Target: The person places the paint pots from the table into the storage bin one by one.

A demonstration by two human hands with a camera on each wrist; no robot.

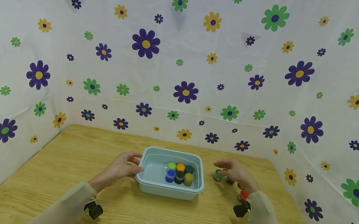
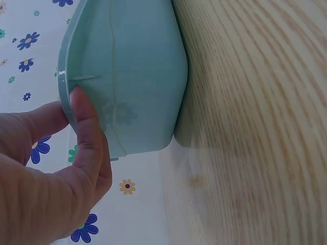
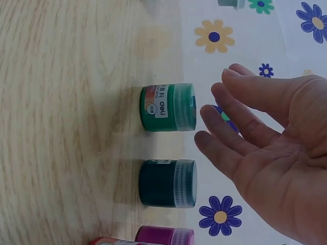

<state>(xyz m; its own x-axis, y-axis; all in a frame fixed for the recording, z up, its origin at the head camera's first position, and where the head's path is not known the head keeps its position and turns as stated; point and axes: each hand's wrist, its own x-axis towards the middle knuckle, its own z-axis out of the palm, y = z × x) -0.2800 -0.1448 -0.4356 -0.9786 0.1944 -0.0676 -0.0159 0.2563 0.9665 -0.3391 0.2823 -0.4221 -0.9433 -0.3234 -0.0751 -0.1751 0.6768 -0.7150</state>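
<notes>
A light blue plastic basin stands on the table with several small paint jars inside, among them a blue jar and an orange-lidded one. My left hand grips its left rim, fingers and thumb pinching the edge in the left wrist view. My right hand hovers above the jars right of the basin, fingers relaxed and holding nothing. In the right wrist view, a green jar stands near the fingertips, not touched, with a dark teal jar beside it.
Also on the table's right side are a red jar and a magenta jar. Flower-printed white sheeting encloses the wooden table at the back and on both sides.
</notes>
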